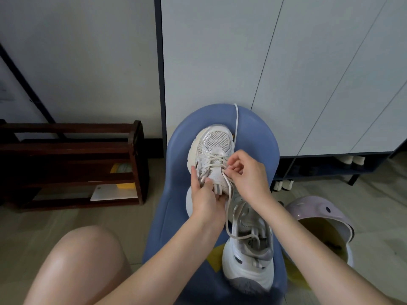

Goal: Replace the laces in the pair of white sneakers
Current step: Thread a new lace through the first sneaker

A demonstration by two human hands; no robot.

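Rounded blue stool (176,194), smooth and matte, at centre. On it, far sneaker (212,155): white open mesh toe, glossy silvery overlays, chunky cream sole, toe toward 12 o'clock. Cream round lace (229,201) crossed through the lower eyelets; one end trailing to 12 o'clock over the stool's rim, the other looping down to 6 o'clock. Left hand (207,199) gripping the sneaker's tongue end, fingers curled round it. Right hand (247,172) at 3 o'clock of the sneaker, fingertips pinching the lace at an eyelet. Near sneaker (248,256) at 6 o'clock, white with grey patches, partly under the right forearm. Lilac glossy helmet (319,216) at 4 o'clock, partly hidden. Dark wooden slatted rack (72,148) at 9 o'clock; its contents hard to make out.
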